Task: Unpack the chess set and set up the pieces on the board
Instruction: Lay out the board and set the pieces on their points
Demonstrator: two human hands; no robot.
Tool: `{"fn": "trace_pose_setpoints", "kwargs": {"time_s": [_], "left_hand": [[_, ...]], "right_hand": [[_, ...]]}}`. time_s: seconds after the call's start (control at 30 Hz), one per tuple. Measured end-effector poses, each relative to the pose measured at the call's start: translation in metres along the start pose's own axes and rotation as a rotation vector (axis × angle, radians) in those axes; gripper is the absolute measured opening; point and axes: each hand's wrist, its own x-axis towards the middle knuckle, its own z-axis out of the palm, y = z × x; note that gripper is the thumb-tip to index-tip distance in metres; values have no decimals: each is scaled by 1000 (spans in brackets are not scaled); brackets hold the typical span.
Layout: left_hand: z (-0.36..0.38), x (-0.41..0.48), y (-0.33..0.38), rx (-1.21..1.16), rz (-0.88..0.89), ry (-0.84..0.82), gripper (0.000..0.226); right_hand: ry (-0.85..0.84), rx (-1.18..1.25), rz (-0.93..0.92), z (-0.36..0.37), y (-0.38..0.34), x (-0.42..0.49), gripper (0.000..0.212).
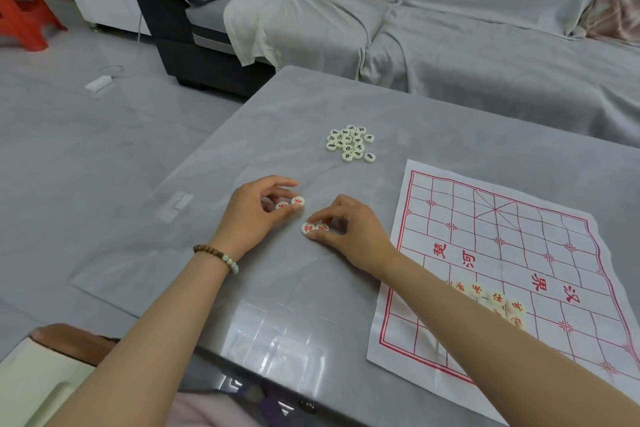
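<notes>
Left of the paper board (502, 253) on the grey table (311, 107), left hand (256, 210) pinches two red-marked pieces (290, 203) with curled fingers, right hand (349, 232) just beside pinches two more, black-marked pile (350, 143) well beyond both.

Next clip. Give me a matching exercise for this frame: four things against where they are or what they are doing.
Things:
1 black-lettered pieces
2 paper board
3 bead bracelet
4 left hand

States:
A on the left wrist
B pinches red-lettered pieces
C clustered on the bare table, off the board
D spread flat on the table's right side

Pairs: 1-C; 2-D; 3-A; 4-B
</notes>
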Motion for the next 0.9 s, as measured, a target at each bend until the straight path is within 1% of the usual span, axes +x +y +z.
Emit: {"fn": "trace_pose_setpoints", "kwargs": {"time_s": [0.1, 0.2, 0.27, 0.33, 0.43, 0.5, 0.6, 0.7, 0.9], "left_hand": [[8, -13, 17, -58, -10, 22, 30], [27, -26, 45, -114, 13, -6, 28], [49, -35, 63, -114, 31, -78, 27], [75, -47, 79, -75, 54, -187, 27], [111, -65, 94, 30, 85, -349, 30], [126, -72, 98, 116, 103, -411, 35], [134, -78, 100, 192, 92, -440, 43], [140, -83, 103, 188, 79, -419, 44], [148, -77, 107, 149, 62, -444, 48]], "right_hand": [[23, -20, 14, -13, -3, -19, 18], [135, 19, 82, -47, 4, -48, 18], [197, 8, 153, -76, 17, -74, 20], [229, -37, 229, -105, 33, -105, 21], [253, -97, 315, -142, 53, -152, 19], [267, -103, 362, -161, 64, -180, 17], [246, -71, 432, -171, 76, -211, 16], [190, -37, 480, -165, 80, -222, 14], [109, -62, 451, -155, 81, -218, 17]]}}
